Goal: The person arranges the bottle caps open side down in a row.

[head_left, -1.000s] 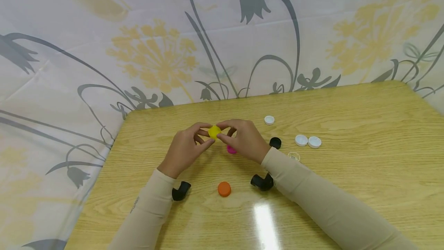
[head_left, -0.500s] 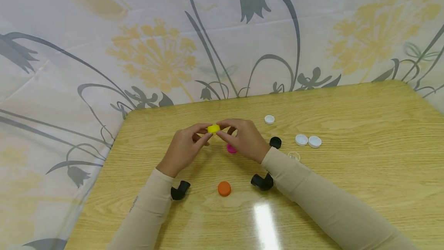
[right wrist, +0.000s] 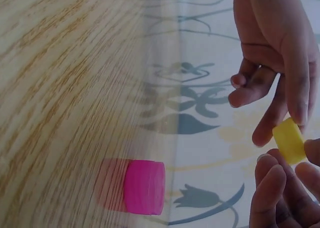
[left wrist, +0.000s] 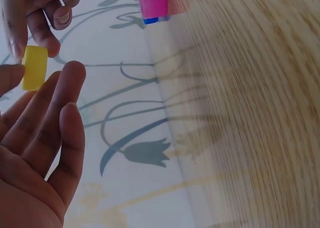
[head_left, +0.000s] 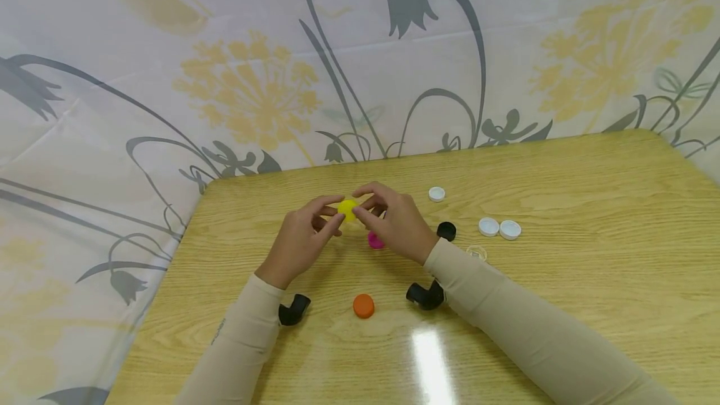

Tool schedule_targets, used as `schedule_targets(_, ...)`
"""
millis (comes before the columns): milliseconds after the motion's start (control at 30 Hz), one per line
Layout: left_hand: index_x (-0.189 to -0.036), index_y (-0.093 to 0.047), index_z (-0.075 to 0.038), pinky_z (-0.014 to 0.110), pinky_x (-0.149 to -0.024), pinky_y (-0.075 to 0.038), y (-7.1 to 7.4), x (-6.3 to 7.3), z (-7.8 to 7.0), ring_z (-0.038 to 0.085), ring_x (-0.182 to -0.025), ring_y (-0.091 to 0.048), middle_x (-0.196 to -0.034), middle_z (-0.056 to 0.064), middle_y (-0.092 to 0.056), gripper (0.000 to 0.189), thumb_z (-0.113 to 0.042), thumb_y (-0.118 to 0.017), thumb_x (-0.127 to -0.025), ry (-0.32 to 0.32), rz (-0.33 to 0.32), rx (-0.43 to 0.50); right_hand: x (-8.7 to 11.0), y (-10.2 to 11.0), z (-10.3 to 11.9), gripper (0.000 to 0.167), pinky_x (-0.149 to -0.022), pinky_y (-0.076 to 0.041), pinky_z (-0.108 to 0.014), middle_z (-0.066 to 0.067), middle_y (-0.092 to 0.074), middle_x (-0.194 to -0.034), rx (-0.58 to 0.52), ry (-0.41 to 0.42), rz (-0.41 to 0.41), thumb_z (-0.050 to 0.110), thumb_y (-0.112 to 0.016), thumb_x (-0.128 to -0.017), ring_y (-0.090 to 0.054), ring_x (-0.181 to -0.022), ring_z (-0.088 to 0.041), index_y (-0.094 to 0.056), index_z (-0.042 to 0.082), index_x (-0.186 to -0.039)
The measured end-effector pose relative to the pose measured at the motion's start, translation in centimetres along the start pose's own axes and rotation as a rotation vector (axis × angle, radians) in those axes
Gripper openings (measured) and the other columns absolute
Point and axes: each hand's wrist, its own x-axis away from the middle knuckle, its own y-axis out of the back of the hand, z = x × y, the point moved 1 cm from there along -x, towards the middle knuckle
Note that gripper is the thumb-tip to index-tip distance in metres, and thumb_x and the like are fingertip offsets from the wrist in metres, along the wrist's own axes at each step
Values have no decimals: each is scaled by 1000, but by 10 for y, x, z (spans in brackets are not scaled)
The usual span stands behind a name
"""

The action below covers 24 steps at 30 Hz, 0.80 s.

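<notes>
A yellow bottle cap is held up above the table between both hands. My left hand pinches it between thumb and fingers from the left. From the right, my right hand holds it, with the thumb on its face and the index finger raised at its upper edge. In the left wrist view the cap shows its side, with the other hand's fingertips touching its top. A pink cap stands on the table, partly hidden behind my right hand; the right wrist view shows this pink cap more fully.
An orange cap lies nearer me, between two black elbow fittings, each partly covered by a sleeve. To the right are a black cap, a clear ring-like piece and several white caps. A patterned cloth hangs behind the table.
The yellow cap has turned in the fingers: its face showed, then its side, and now its face again. My right index finger has lifted slightly. The things on the table stay put.
</notes>
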Motion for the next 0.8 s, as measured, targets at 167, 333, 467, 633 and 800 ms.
schedule_targets(167, -133, -61, -14, 28, -69, -58, 0, 0, -2, 15, -77, -73, -109, 8, -74, 39, -23, -69, -96, -34, -20, -27, 1, 1, 1, 22, -60, -52, -28, -10, -76, -95, 8, -26, -1, 18, -64, -99, -66, -72, -14, -67, 9, -119)
schedule_targets(333, -130, -63, -13, 29, -71, -59, 0, 0, -4, 11, -78, -72, -103, 5, -75, 38, -25, -70, -95, -38, -13, -32, 3, 4, 2, 24, -62, -53, -27, -5, -75, -92, 34, -8, 22, 19, -65, -98, -65, -71, -9, -69, 9, -120)
schedule_targets(467, -127, -65, -11, 27, -72, -58, -2, 0, -6, 9, -78, -71, -97, 2, -76, 37, -26, -71, -94, -41, 7, -27, 8, 8, 1, 27, -61, -54, -25, -4, -75, -94, 41, 47, 61, 16, -69, -95, -65, -71, -8, -69, 6, -120)
schedule_targets(633, -122, -67, -14, 25, -71, -58, -4, 2, -10, 6, -75, -70, -93, -1, -76, 33, -26, -73, -92, -62, 38, -30, 17, 14, 0, 31, -60, -54, -24, -5, -73, -97, 59, 62, 113, 14, -71, -93, -66, -76, -9, -67, 3, -122)
schedule_targets(800, -119, -67, -13, 23, -70, -57, -8, 6, -16, 4, -74, -69, -90, -3, -76, 32, -26, -75, -90, -78, 68, -14, 27, 20, 1, 33, -66, -55, -26, -2, -75, -97, 70, 52, 154, 16, -72, -93, -66, -79, -7, -67, 3, -124)
